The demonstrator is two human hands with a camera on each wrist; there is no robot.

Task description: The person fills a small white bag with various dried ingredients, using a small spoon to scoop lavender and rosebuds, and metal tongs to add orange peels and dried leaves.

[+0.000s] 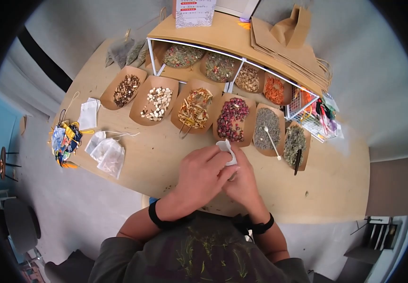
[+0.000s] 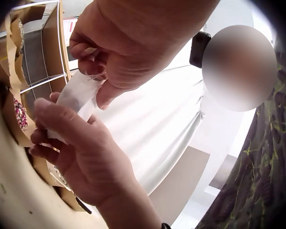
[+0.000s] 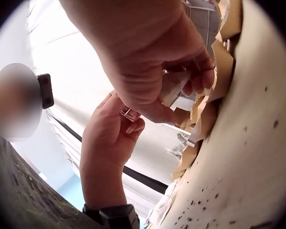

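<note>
Both hands meet over the front of the table, in front of the tray of rosebuds (image 1: 232,118). Between them is a small white drawstring pouch (image 1: 227,152), made of thin, slightly see-through cloth. My right hand (image 1: 242,181) grips the pouch, thumb on one side and fingers on the other, as the left wrist view shows. With curled fingers and thumb, my left hand (image 1: 199,172) pinches the pouch's end, where a thin string (image 2: 96,75) shows. Part of the pouch (image 3: 174,86) is hidden behind the right hand in the right wrist view.
Paper trays of dried herbs curve around the hands, including white pieces (image 1: 158,104) and grey-green buds (image 1: 267,127) with a white spoon (image 1: 272,143). More white pouches (image 1: 107,153) lie at left beside colourful sachets (image 1: 65,141). A wooden shelf (image 1: 232,35) stands behind.
</note>
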